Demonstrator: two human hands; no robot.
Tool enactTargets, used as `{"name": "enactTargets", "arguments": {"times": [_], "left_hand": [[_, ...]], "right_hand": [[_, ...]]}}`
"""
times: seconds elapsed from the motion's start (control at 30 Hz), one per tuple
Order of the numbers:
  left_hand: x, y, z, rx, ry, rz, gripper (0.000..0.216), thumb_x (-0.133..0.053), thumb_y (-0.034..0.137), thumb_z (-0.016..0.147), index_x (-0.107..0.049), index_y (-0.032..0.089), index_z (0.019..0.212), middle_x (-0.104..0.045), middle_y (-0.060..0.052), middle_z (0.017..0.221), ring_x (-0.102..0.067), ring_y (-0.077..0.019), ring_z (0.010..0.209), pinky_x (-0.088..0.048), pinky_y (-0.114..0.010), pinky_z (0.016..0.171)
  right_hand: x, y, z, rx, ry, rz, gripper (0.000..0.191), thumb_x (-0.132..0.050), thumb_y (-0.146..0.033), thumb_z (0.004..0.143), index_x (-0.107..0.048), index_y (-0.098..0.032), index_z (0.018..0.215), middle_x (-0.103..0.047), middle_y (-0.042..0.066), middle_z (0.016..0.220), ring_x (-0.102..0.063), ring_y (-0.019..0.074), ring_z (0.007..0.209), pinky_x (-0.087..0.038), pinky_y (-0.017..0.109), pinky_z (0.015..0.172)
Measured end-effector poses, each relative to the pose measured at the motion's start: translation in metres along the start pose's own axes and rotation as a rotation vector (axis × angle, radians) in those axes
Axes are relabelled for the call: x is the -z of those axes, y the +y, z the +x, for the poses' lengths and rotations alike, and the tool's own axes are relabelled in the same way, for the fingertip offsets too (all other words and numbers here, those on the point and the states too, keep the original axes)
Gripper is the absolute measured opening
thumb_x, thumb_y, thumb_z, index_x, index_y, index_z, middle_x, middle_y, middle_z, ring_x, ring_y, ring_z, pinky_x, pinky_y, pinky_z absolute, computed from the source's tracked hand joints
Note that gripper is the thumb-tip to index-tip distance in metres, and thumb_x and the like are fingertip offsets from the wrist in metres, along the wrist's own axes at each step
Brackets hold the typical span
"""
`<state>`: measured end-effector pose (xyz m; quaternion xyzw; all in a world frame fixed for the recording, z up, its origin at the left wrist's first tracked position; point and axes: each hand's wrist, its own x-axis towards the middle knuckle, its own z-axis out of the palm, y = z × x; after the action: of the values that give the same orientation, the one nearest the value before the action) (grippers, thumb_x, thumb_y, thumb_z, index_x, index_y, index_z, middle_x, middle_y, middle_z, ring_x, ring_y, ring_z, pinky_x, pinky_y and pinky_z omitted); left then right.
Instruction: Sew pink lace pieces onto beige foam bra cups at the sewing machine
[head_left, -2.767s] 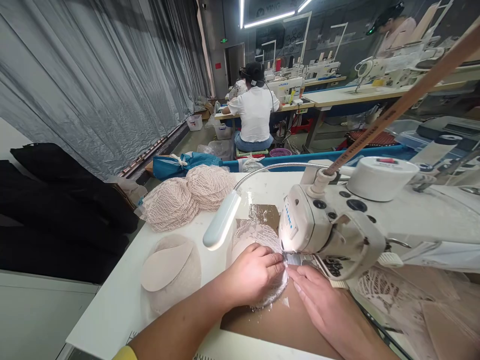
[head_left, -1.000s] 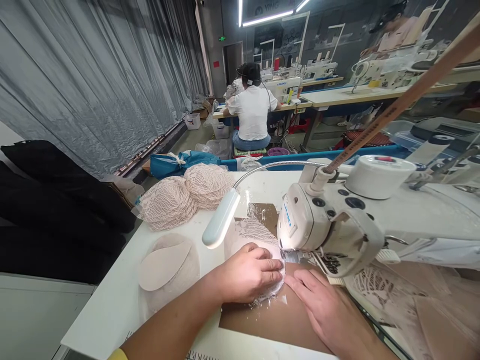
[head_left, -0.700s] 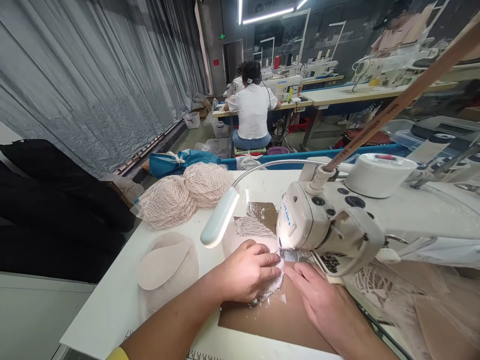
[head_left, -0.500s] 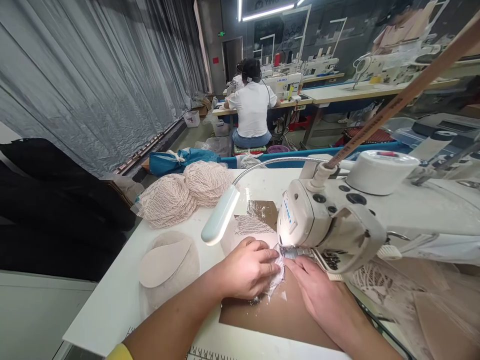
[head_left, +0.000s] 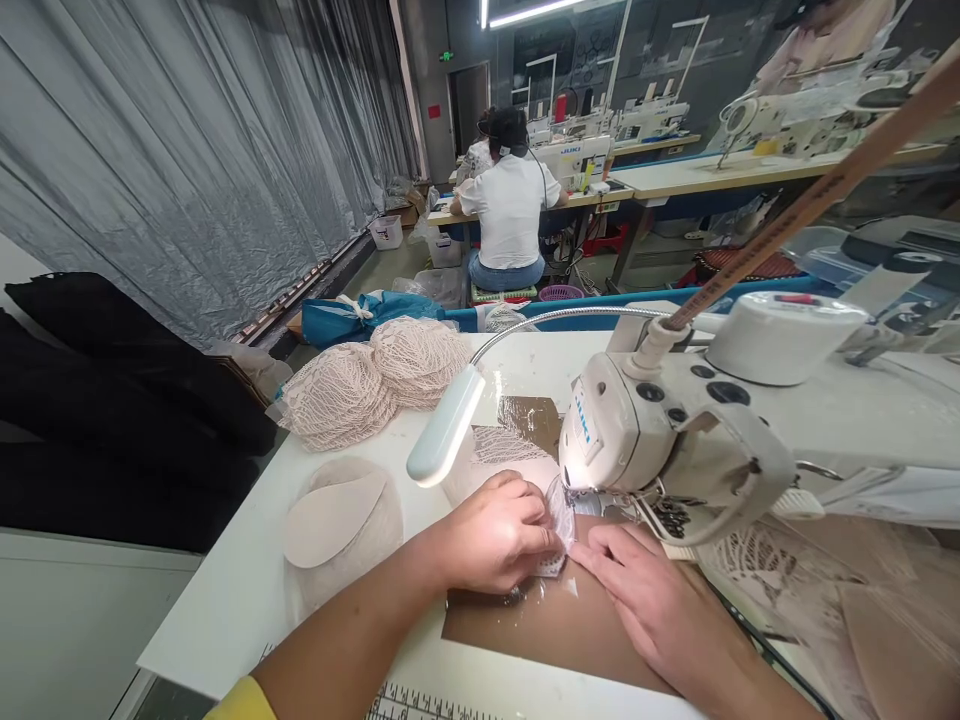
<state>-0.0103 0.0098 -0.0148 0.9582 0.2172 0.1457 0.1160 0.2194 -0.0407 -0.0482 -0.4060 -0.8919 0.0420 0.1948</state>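
My left hand (head_left: pixel 491 530) curls over a white lace cup piece (head_left: pixel 556 515) and presses it against the table just in front of the sewing machine head (head_left: pixel 660 440). Its fingers are bent round the lace edge near the needle. My right hand (head_left: pixel 645 590) lies flat with fingers stretched out on the brown plate (head_left: pixel 540 625), fingertips touching the lace's right edge. More of the lace (head_left: pixel 502 448) shows behind my left hand, under the lamp.
A white gooseneck lamp (head_left: pixel 444 425) hangs over the work. Stacked beige lace cups (head_left: pixel 375 380) and plain foam cups (head_left: pixel 337 510) sit on the white table (head_left: pixel 225 600) to the left. Lace pieces (head_left: pixel 757 560) lie right of the machine. A person in white (head_left: pixel 510 210) sits at a far machine.
The lace piece has turned and bunched under my left hand, with less of it showing below the fingers. My right hand slid slightly right and down. The camera view shifted a little.
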Motion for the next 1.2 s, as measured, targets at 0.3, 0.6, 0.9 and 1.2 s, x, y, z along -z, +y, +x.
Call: {"name": "enactTargets", "arguments": {"times": [0.3, 0.6, 0.9, 1.2], "left_hand": [[-0.004, -0.001, -0.003, -0.002, -0.065, 0.132, 0.023, -0.055, 0.020, 0.087, -0.068, 0.022, 0.106, -0.062, -0.006, 0.085, -0.049, -0.0202, 0.089, -0.032, -0.040, 0.093], [-0.004, 0.000, -0.002, -0.014, -0.058, 0.140, 0.022, -0.057, 0.017, 0.083, -0.065, 0.020, 0.104, -0.065, -0.005, 0.102, -0.051, -0.0196, 0.093, -0.032, -0.039, 0.096], [-0.009, 0.005, 0.003, 0.065, -0.022, 0.132, 0.032, -0.047, 0.022, 0.092, -0.055, 0.016, 0.122, -0.061, -0.010, 0.124, -0.052, -0.0216, 0.096, -0.038, -0.036, 0.087], [-0.013, 0.011, 0.007, 0.161, 0.002, 0.154, 0.032, -0.051, 0.022, 0.088, -0.056, 0.015, 0.119, -0.061, -0.008, 0.123, -0.051, -0.0215, 0.092, -0.040, -0.036, 0.084]], "right_hand": [[0.008, -0.001, 0.001, -0.016, -0.023, 0.053, 0.047, -0.038, -0.003, 0.078, -0.065, -0.028, 0.107, -0.059, 0.004, 0.080, -0.053, 0.0179, 0.069, -0.044, 0.027, 0.060], [-0.005, 0.001, -0.003, -0.023, 0.047, 0.011, 0.049, -0.038, -0.006, 0.083, -0.060, -0.025, 0.122, -0.065, 0.006, 0.091, -0.058, 0.0173, 0.073, -0.047, 0.027, 0.065], [-0.010, -0.005, 0.000, -0.035, 0.066, -0.092, 0.050, -0.038, 0.001, 0.074, -0.064, -0.024, 0.108, -0.062, 0.004, 0.081, -0.056, 0.0166, 0.070, -0.043, 0.026, 0.061], [-0.022, -0.001, -0.003, -0.066, 0.132, -0.211, 0.053, -0.037, 0.003, 0.072, -0.062, -0.021, 0.113, -0.067, 0.007, 0.099, -0.059, 0.0200, 0.083, -0.042, 0.027, 0.056]]}}
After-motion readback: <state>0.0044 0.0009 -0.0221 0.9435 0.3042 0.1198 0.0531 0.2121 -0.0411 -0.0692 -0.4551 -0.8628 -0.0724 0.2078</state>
